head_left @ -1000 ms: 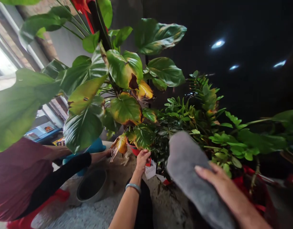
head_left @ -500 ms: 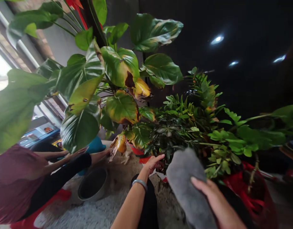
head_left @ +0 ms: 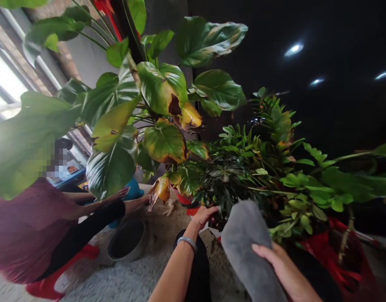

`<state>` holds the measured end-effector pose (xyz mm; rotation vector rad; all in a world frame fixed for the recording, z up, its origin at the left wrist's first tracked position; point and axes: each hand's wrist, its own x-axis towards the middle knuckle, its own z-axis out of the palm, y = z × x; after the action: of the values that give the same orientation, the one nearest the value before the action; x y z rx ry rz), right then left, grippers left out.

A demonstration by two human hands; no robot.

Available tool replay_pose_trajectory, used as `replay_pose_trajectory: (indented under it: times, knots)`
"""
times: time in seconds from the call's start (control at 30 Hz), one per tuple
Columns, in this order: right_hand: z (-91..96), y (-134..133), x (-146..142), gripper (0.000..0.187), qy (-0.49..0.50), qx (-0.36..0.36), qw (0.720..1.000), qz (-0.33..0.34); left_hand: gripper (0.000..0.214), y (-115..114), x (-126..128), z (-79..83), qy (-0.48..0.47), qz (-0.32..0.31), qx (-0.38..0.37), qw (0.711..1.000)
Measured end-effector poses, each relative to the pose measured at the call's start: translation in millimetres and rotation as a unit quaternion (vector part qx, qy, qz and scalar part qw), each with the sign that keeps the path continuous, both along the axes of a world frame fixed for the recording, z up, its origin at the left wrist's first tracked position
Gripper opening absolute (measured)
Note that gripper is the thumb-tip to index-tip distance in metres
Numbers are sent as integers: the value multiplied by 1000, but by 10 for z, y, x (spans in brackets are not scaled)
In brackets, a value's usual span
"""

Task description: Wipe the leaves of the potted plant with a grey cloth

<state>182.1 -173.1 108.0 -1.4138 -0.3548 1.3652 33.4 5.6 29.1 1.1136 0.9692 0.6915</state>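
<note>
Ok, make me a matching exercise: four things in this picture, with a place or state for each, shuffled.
1. Left hand
2. Grey cloth
3. Bucket
4. Stool

A. red, beneath the seated person
B. gripped by the right hand
C. round-mouthed and dark inside
D. wears a bracelet

Pairs: 1-D, 2-B, 3-C, 4-A

Right hand (head_left: 279,261) gripping grey cloth (head_left: 244,237), left hand (head_left: 204,216) beside dark foliage (head_left: 223,173), seated person (head_left: 35,230) nearby
</note>
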Motion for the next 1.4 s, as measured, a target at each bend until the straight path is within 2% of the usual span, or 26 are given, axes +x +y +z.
replay_pose_trajectory:
  times: [0.07, 0.13, 0.2, 0.23, 0.3, 0.4, 0.47, 0.5, 0.57, 0.63, 0.7, 0.73, 0.77, 0.83, 0.9, 0.97, 1.03, 1.1, 1.17, 1.23, 1.3, 1.33, 1.4]
  knots:
    - [259, 113, 182, 32, -34, 36, 998, -49, 38, -6, -8, 14, 3, 5, -3, 1000]
    - [517, 361, 334, 35, -59, 91, 985, -131, 38, -16, -4, 20, 12, 8, -5, 1000]
    - [635, 610, 358, 34, -43, 135, 974, -178, 37, -27, 9, 21, 17, 5, -1, 1000]
    - [619, 687, 310, 33, -19, 137, 975, -172, 36, -31, 15, 22, 18, 3, 2, 1000]
    - [452, 694, 124, 32, 35, 96, 988, -114, 34, -37, 24, 26, 19, -4, 5, 1000]
    - [85, 382, -178, 34, 62, 7, 998, 5, 32, -38, 21, 38, 17, -7, 3, 1000]
    - [-25, 142, -225, 40, 41, 3, 998, 38, 32, -34, 11, 43, 14, -10, 4, 1000]
    - [-6, 70, -180, 42, 19, 11, 999, 34, 31, -32, 5, 41, 14, -10, 6, 1000]
    - [160, 74, 24, 43, -45, 37, 998, -21, 31, -26, -4, 30, 17, -7, 9, 1000]
    - [398, 256, 277, 37, -103, 76, 984, -124, 33, -18, -6, 7, 19, -6, 8, 1000]
    - [566, 501, 440, 31, -93, 125, 964, -215, 34, -10, -3, -19, 19, -9, 11, 1000]
    - [589, 599, 456, 27, -63, 136, 961, -232, 33, -6, 0, -30, 19, -12, 12, 1000]
    - [566, 660, 425, 22, -23, 130, 965, -228, 33, -2, 2, -40, 21, -13, 13, 1000]
    - [399, 637, 251, 14, 63, 71, 981, -167, 32, 4, 3, -51, 27, -10, 10, 1000]
    - [165, 438, 26, 12, 118, -11, 990, -79, 31, 7, -2, -49, 27, -13, 11, 999]
    - [10, 170, -115, 16, 100, -46, 993, -29, 30, 6, -13, -39, 22, -21, 15, 999]
    - [42, -25, -100, 22, 40, -36, 998, -28, 30, 3, -22, -26, 15, -26, 12, 999]
    - [256, -42, 48, 31, -5, -14, 998, -59, 30, -1, -25, -17, 5, -19, 3, 1000]
    - [536, 123, 224, 35, -20, 34, 992, -117, 31, -5, -17, -14, -2, -9, -5, 1000]
    - [725, 378, 316, 28, -15, 99, 978, -182, 31, -9, -2, -15, 0, -6, -10, 1000]
    - [718, 577, 262, 18, 17, 119, 971, -205, 31, -12, 14, -16, 10, -8, -12, 1000]
    - [639, 616, 184, 14, 44, 97, 977, -186, 30, -13, 20, -18, 15, -11, -12, 1000]
    - [382, 548, -23, 11, 95, 19, 990, -104, 29, -13, 22, -22, 12, -11, -4, 1000]
